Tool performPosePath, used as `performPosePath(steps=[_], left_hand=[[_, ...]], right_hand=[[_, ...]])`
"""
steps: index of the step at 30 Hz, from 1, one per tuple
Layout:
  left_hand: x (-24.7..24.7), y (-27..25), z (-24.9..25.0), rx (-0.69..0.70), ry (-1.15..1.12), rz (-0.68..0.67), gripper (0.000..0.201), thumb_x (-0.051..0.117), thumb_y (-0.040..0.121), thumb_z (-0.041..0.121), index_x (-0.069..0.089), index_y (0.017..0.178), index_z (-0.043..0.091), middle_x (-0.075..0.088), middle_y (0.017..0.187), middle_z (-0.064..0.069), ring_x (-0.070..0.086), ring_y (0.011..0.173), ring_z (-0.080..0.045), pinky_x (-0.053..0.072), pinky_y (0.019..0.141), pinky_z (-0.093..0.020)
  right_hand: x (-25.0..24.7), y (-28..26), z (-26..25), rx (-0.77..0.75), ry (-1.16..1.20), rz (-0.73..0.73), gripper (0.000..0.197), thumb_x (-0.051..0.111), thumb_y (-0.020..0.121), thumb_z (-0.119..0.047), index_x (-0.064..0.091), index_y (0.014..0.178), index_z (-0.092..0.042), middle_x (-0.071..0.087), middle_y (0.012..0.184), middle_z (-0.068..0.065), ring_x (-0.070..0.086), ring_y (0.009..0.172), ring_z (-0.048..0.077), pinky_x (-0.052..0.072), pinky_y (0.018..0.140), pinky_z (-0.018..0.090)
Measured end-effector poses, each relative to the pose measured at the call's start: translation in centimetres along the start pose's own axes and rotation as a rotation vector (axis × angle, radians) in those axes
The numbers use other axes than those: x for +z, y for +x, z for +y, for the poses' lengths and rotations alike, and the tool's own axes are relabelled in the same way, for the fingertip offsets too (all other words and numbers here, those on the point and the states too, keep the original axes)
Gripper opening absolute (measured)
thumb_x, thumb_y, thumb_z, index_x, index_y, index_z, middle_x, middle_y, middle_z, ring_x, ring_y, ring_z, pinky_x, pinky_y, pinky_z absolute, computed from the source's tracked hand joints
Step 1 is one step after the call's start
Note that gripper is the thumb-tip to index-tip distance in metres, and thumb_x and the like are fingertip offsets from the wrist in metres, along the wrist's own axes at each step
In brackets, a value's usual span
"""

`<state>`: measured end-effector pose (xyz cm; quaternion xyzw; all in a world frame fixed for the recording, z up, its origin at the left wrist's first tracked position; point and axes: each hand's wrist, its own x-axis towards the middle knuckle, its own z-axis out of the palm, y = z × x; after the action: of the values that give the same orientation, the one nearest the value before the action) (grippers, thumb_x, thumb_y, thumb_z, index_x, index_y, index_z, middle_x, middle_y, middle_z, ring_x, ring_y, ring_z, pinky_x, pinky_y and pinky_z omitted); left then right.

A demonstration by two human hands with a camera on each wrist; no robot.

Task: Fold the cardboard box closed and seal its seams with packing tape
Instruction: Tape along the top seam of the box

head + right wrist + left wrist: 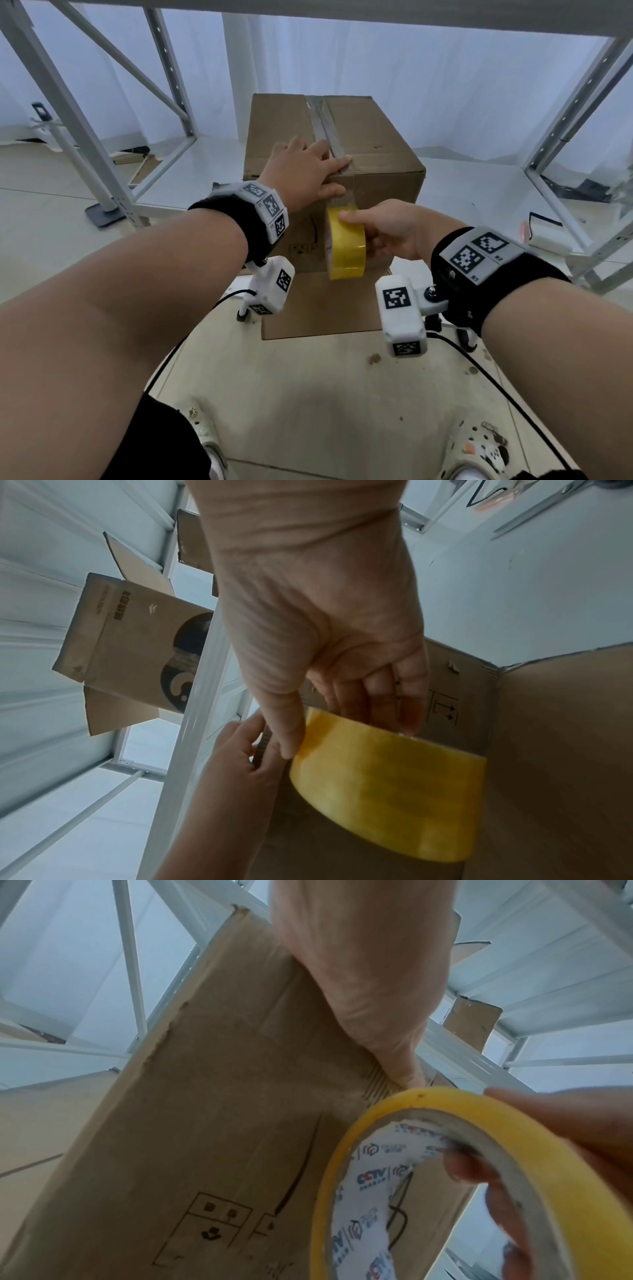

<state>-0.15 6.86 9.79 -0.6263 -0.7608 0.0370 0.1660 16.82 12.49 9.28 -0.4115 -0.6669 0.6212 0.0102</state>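
The brown cardboard box [376, 137] stands closed on the floor, with a strip of clear tape [323, 126] along its top centre seam. My left hand [305, 168] lies flat on the top at the front edge, fingers straight on the tape and thumb pressing down on the front face [205, 1123]. My right hand [387, 229] grips the yellow tape roll [346, 250] against the front face just below that thumb. The right wrist view shows thumb and fingers pinching the roll [387, 783]. In the left wrist view the roll [548, 1177] sits right under the thumb [359, 974].
A flat cardboard sheet [318, 308] lies under the box. White metal shelf frames stand at left [85, 137] and right [565, 137]. Another printed carton [137, 647] sits behind. Cables [496, 377] and my shoes [479, 448] are on the tiled floor near me.
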Motion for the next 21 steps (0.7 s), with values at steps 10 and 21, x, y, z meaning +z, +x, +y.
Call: performPosePath(steps=[10,21], left_hand=[[0.1,-0.2,0.3,-0.017,0.002,0.025,0.058,0.035,0.093,0.058,0.029,0.146,0.034,0.045,0.131,-0.005,0.042,0.117,-0.033,0.038,0.093,-0.049],[0.7,-0.2,1.2,-0.016,0.078,0.056,0.066,0.042,0.091,0.058,0.027,0.146,0.024,0.043,0.135,-0.008,0.045,0.116,-0.036,0.04,0.091,-0.05]], right_hand=[[0.6,1.0,-0.3,0.057,-0.051,0.021,0.033,0.068,0.087,-0.03,0.057,0.103,-0.004,0.069,0.096,0.013,0.069,0.084,0.026,0.057,0.065,0.04],[-0.5,0.7,1.0,0.116,-0.112,-0.067,0.042,0.072,0.082,-0.031,0.061,0.109,-0.002,0.071,0.095,0.014,0.07,0.079,0.026,0.057,0.065,0.037]])
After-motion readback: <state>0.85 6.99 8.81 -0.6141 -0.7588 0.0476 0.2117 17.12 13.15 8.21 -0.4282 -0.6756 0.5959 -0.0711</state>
